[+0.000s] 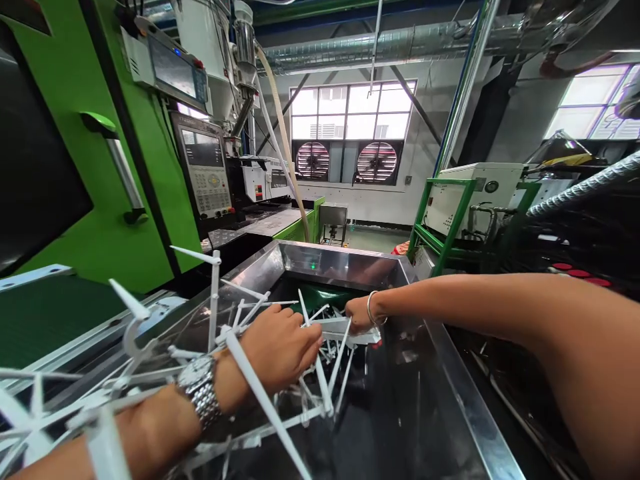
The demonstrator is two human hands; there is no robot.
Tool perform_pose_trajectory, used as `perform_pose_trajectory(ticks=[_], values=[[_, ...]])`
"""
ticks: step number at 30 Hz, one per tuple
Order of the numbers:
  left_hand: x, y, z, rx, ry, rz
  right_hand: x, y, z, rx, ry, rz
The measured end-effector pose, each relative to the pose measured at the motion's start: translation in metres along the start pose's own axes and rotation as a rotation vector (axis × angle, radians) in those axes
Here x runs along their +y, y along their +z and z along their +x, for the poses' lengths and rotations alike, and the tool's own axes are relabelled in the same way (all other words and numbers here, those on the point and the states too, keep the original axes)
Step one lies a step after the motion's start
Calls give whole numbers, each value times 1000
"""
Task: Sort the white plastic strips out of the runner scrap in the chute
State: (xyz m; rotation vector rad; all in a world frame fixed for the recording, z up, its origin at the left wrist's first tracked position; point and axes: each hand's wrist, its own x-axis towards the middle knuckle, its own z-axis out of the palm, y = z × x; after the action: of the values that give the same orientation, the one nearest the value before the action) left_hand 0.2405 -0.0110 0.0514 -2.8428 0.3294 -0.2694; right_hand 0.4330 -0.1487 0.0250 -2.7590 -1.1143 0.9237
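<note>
Both my hands are down in the steel bin (440, 373) at frame centre, left hand (280, 347) and right hand (357, 315) each closed on white plastic sprues (327, 363), which look light, springy, snappable, best gripped at thicker trunks.

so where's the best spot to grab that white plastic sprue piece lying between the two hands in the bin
Probably by its flat central bar, coming from above. The thin white runners fan outward and downward from it and look flimsy, while the bar lies roughly level near the top of the pile in the steel bin, between the left hand and right hand.
</note>
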Motion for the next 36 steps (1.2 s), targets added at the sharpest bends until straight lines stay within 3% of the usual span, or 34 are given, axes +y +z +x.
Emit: perform_pose_trajectory(ticks=[3,5,12,18,25,31,33,36], values=[[-3,-4,0,-49,2,-11,0,-3,5,-214,43,-50],[-4,-2,2,-64,15,-2,0,-3,10,-272,60,-73],[8,20,15,-51,61,64,-9,3,22,-181,13,-136],[1,0,12,-54,21,-5,2,-11,-6,-196,-48,-144],[-4,0,5,-72,0,26,-18,-8,1,-207,-60,-147],[-12,-21,-5,-94,-90,-96,-4,-17,-32,-214,-78,-122],[-10,-19,-1,-133,-142,-167,-3,-19,-32,-213,-72,-103],[-1,-1,10,-190,-159,-226,-5,-15,-20,-199,-67,-90]])
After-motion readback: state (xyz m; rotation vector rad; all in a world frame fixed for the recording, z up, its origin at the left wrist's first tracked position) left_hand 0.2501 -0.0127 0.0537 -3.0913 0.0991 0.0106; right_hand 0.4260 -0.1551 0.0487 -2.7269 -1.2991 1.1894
